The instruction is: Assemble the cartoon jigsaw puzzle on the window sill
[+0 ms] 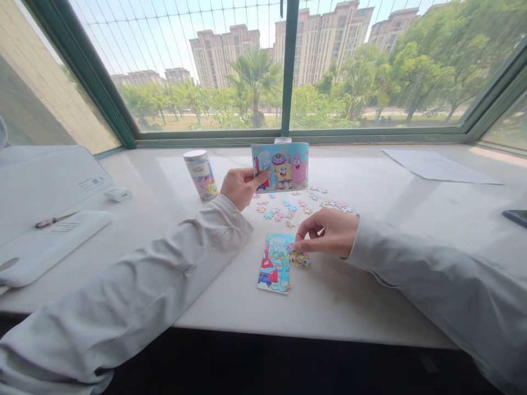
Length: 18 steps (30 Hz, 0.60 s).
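Note:
My left hand (239, 186) grips the lower left corner of a cartoon picture card (280, 166) and holds it upright on the white sill. My right hand (328, 232) is closed in a pinch on a small puzzle piece, right beside the yellow pieces (300, 260) at the edge of the partly built puzzle (275, 263). Loose pastel puzzle pieces (288, 207) lie scattered between the card and the built part.
A cylindrical puzzle tube (201, 174) stands left of the card. White boxes (45, 186) with a pen (52, 220) sit at far left, a small white object (117, 194) beside them. A paper sheet (436, 165) and a dark device (516, 217) lie right. The window (288, 71) is behind.

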Available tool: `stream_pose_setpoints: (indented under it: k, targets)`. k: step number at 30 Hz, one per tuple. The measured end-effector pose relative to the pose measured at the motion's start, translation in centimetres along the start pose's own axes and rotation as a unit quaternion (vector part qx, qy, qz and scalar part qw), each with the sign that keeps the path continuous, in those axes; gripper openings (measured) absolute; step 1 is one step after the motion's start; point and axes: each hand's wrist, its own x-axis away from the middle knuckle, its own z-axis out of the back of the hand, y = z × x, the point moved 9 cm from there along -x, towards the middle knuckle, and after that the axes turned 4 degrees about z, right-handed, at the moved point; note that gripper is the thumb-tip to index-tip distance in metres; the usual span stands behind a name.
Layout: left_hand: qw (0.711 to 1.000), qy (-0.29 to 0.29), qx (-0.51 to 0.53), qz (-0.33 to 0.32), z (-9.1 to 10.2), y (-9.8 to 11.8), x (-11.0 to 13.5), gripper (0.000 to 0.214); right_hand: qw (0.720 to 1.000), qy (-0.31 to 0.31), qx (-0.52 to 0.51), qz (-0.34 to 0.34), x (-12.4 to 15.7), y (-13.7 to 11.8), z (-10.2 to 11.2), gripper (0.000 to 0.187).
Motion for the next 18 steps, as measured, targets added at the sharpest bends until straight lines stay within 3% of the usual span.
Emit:
stream_pose_setpoints:
  k: [18]
  targets:
    - [1.000,-0.001,-0.003,-0.004,-0.04,-0.16,0.02,0.048,0.997,0.008,0.029,-0.065,0.44,0.00,-0.36,0.032]
